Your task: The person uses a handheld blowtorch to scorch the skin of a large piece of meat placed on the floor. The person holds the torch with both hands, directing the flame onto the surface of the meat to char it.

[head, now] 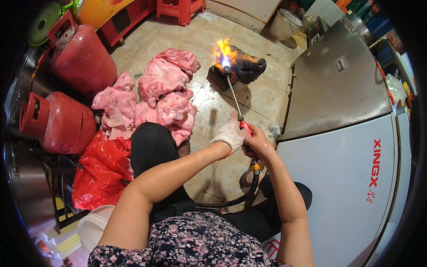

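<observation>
My left hand (232, 131), in a white knit glove, is closed around the front of the red handle of a gas blowtorch (234, 96). Bare, my right hand (258, 142) grips the rear of that handle. A black hose (245, 199) runs from its base and curves left beneath my arms. From the nozzle, a blue-white and orange flame (225, 53) plays on a charred, blackened pig's head (248, 66) on the tiled floor, snout to the right. Several raw pink pieces of pork with skin (165, 83) are heaped to its left.
Two red gas cylinders (85, 58) (71, 121) stand at the left, near a red plastic bag (101, 170) and white buckets (95, 225). Along the right side are a metal-fronted cabinet (333, 80) and a white freezer (330, 167). A red plastic stool (181, 10) and a dirty bucket (284, 25) are farther ahead.
</observation>
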Available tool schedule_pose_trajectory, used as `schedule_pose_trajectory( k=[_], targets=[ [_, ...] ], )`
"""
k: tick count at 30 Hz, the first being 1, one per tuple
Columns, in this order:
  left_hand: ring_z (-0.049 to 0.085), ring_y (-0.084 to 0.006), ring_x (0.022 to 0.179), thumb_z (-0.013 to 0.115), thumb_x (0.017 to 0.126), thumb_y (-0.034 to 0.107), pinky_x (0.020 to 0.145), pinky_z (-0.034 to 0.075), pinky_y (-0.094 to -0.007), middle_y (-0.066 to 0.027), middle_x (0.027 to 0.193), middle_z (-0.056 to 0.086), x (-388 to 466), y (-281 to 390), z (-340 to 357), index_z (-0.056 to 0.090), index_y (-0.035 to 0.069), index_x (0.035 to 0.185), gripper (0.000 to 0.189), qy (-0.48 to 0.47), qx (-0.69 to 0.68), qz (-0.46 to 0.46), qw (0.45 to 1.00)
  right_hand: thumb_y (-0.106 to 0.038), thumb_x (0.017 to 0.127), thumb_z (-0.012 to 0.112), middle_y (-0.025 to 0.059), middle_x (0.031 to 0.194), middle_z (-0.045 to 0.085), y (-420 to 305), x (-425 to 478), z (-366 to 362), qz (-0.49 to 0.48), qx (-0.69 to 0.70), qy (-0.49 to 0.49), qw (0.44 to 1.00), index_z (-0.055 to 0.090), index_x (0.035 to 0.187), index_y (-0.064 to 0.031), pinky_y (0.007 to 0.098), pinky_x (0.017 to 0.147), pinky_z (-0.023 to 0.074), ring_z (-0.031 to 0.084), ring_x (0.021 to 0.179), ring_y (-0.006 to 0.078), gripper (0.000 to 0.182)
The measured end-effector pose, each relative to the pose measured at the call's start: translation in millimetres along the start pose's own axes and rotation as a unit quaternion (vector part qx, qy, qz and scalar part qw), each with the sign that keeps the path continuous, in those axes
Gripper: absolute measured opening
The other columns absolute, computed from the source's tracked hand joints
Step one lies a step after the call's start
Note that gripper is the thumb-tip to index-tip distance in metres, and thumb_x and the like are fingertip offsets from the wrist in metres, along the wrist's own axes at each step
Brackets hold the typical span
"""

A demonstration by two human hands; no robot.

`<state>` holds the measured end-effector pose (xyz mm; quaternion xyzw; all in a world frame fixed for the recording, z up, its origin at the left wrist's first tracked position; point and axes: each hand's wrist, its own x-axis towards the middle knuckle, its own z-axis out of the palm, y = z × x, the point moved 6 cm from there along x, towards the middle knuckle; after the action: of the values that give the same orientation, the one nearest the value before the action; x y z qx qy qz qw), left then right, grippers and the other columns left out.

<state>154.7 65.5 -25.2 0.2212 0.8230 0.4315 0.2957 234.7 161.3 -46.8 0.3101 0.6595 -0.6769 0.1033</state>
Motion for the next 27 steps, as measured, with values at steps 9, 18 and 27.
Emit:
schedule_pose_trajectory(
  k=[9, 18, 27],
  targets=[
    [0.059, -0.044, 0.095, 0.055, 0.079, 0.026, 0.082, 0.047, -0.0458, -0.0318, 0.101, 0.059, -2.7, -1.6, -2.5, 0.031, -0.006, 0.131, 0.066, 0.01, 0.009, 0.007, 1.0, -0.005, 0.077, 0.061, 0.0029, 0.065, 0.053, -2.5, 1.3, 2.2, -0.002, -0.009, -0.006, 1.0, 0.051, 0.111, -0.0031, 0.0264, 0.041, 0.039, 0.05, 0.046, 0.0116, 0.036],
    [0.056, -0.0435, 0.102, 0.056, 0.079, 0.025, 0.087, 0.045, -0.0458, -0.0322, 0.109, 0.056, -4.4, -1.0, -3.7, 0.033, -0.006, 0.129, 0.064, -0.005, 0.008, -0.025, 1.0, -0.004, 0.077, 0.06, 0.0033, 0.063, 0.053, 0.8, 4.0, 2.7, 0.003, -0.02, -0.007, 1.0, 0.052, 0.113, -0.0032, 0.0271, 0.041, 0.039, 0.05, 0.047, 0.0122, 0.037],
    [0.058, -0.0447, 0.097, 0.057, 0.077, 0.035, 0.084, 0.046, -0.0449, -0.0334, 0.105, 0.057, 1.9, -10.3, 2.4, 0.026, -0.001, 0.138, 0.078, -0.019, 0.03, -0.043, 0.998, -0.006, 0.077, 0.06, 0.0035, 0.062, 0.053, -3.6, 1.0, 5.9, 0.009, -0.017, -0.016, 1.0, 0.052, 0.114, -0.0033, 0.0268, 0.04, 0.0383, 0.05, 0.045, 0.0123, 0.038]
  ],
)
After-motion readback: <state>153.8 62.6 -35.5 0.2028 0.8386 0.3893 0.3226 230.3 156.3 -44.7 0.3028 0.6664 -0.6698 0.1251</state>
